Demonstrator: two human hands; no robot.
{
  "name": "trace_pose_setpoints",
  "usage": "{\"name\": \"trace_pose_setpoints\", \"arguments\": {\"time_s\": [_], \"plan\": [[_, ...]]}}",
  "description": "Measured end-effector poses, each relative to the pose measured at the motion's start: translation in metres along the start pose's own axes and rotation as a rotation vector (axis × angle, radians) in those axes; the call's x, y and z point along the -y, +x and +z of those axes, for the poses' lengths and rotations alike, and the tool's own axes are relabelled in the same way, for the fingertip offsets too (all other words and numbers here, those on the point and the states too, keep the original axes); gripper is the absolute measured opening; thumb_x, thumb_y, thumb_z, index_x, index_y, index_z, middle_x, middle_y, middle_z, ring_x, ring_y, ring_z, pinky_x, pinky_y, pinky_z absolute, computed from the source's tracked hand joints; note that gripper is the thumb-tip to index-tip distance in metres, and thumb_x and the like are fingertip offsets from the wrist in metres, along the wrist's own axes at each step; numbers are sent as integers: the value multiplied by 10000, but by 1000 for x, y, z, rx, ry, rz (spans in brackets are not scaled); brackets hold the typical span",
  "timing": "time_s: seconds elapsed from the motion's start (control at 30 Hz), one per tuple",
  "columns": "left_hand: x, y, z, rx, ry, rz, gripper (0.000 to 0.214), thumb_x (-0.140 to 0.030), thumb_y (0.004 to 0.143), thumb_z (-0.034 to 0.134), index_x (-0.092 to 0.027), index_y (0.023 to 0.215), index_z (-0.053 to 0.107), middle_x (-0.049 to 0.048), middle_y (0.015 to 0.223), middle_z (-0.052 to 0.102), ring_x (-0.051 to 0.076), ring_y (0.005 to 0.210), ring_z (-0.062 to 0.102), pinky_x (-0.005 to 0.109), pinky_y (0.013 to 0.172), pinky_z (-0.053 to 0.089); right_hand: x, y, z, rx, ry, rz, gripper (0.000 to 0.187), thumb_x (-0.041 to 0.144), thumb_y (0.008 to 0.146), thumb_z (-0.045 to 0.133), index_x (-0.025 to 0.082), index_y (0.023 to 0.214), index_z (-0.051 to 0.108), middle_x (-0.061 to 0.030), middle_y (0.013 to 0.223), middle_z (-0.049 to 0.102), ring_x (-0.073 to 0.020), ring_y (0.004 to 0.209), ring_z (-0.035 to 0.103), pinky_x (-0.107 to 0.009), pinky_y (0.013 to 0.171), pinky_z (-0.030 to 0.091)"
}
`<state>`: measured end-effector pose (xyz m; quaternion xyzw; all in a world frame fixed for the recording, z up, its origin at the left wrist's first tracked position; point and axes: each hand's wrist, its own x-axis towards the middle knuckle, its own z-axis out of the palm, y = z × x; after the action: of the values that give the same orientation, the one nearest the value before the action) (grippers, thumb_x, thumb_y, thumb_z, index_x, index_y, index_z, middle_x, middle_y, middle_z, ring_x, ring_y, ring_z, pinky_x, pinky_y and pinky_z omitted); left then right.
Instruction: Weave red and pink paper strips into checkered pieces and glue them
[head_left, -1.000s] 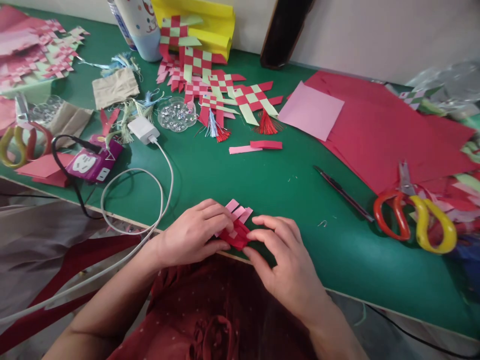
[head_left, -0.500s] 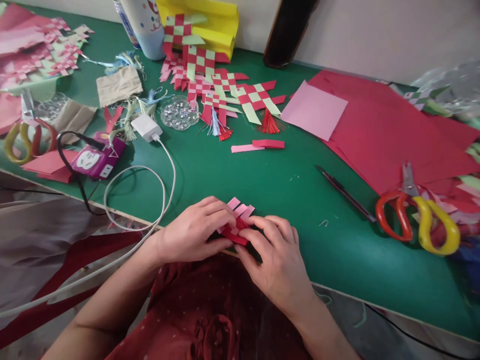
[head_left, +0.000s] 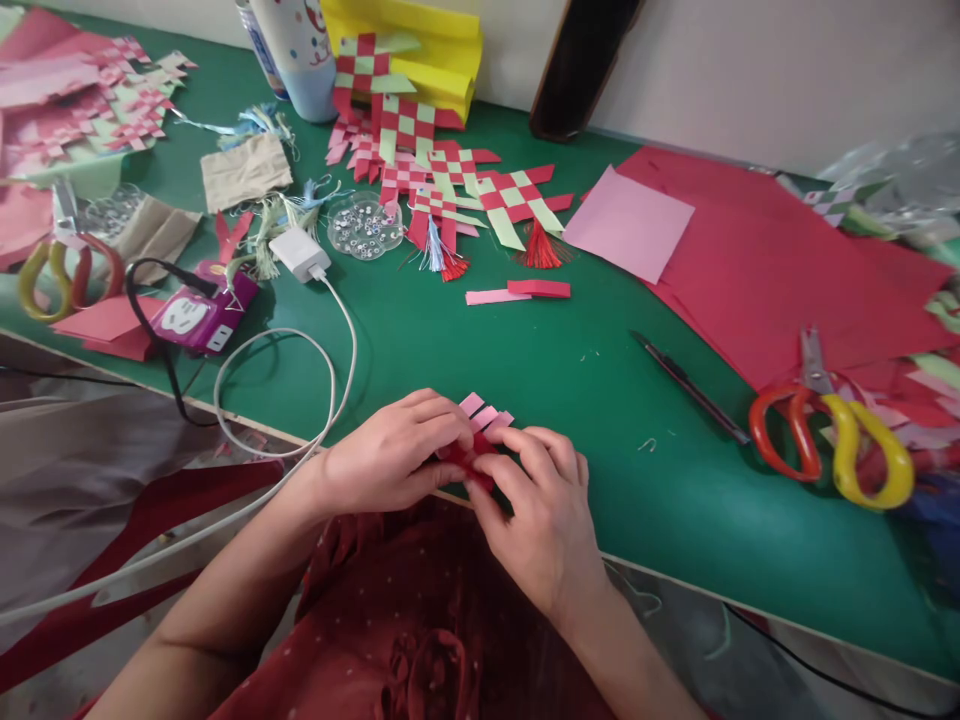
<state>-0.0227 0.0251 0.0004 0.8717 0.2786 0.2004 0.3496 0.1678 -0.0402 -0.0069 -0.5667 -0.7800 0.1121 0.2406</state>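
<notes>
At the near edge of the green table [head_left: 525,360], both hands work a small piece woven from pink and red paper strips [head_left: 480,432]. My left hand [head_left: 390,455] pinches its left side, fingers curled over the strips. My right hand [head_left: 544,510] grips its right side from below, thumb and fingers pressed on the red strips. The pink strip ends stick out past the fingers toward the far side. Most of the red part is hidden under my fingers.
Woven red-and-green paper pieces with tassels [head_left: 465,190] lie further back, with a dish of googly eyes [head_left: 364,225]. Loose strips [head_left: 517,292], a pen [head_left: 690,388], scissors [head_left: 832,430], red and pink paper sheets [head_left: 750,260] sit right. A charger with cable [head_left: 300,255] lies left.
My right hand has slid left and closed in on the woven piece, covering more of the red strips. The left hand has barely moved. The view has shifted slightly.
</notes>
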Motion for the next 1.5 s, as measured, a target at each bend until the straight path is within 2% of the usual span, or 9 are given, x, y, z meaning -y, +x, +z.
{"name": "trace_pose_setpoints", "arguments": {"time_s": [0.13,0.27,0.5,0.83,1.03,1.17,1.23,1.33,1.5], "plan": [[2,-1,-1,9,15,10,94,-243,954,566,-154,983,565,79,1029,641,190,1001,577,342,928,445,2,3,3,14,11,1,21,217,871,648,229,856,655,-33,1136,687,-264,1064,524,-432,866,384],[-1,-1,-1,8,60,5,169,-199,856,637,-159,994,549,65,1014,628,196,963,560,343,901,448,-6,2,-4,1,83,-36,78,227,904,619,218,971,658,-57,1120,681,-251,1048,528,-425,881,422],[-15,3,14,-122,208,-52,210,-68,760,499,-152,947,544,67,933,622,195,875,539,337,846,461,-15,-3,-9,13,60,-60,91,223,895,632,221,978,669,-50,1083,696,-252,1023,534,-427,879,433],[-20,3,19,-143,225,-86,336,-13,672,455,-148,971,525,61,948,617,200,898,536,357,864,460,-16,-5,-6,3,61,-50,91,243,887,655,215,972,675,-50,1093,701,-256,1036,537,-419,876,426],[-16,0,13,-108,172,-34,340,-36,722,511,-153,1041,534,70,1025,639,205,961,552,355,905,461,-18,-6,-5,0,58,-47,100,232,875,663,220,973,678,-45,1098,696,-258,1040,532,-417,870,424],[-15,0,1,-27,82,-23,295,-217,848,619,-145,1121,535,90,1071,639,220,997,559,374,920,460,-18,-6,-5,5,55,-38,111,225,859,672,216,969,682,-48,1107,698,-255,1041,532,-417,863,428],[-13,1,-3,2,47,-30,214,-278,937,558,-155,1112,545,82,1052,646,204,975,564,365,907,463,-18,-6,-5,-2,54,-31,94,233,866,665,220,956,687,-47,1101,701,-249,1035,537,-416,864,433],[-10,2,-2,6,65,-41,125,-198,992,450,-161,1025,565,67,996,653,181,942,575,346,890,464,-17,-7,-6,-3,69,-32,82,237,878,653,222,951,687,-49,1087,704,-245,1034,548,-418,867,447],[-8,1,6,-15,122,-33,106,-143,970,483,-164,1010,579,81,1077,644,195,1038,568,357,932,459,-21,-7,-13,-18,133,-53,98,198,903,605,217,973,672,-70,1046,693,-238,1024,562,-438,901,488]]}}
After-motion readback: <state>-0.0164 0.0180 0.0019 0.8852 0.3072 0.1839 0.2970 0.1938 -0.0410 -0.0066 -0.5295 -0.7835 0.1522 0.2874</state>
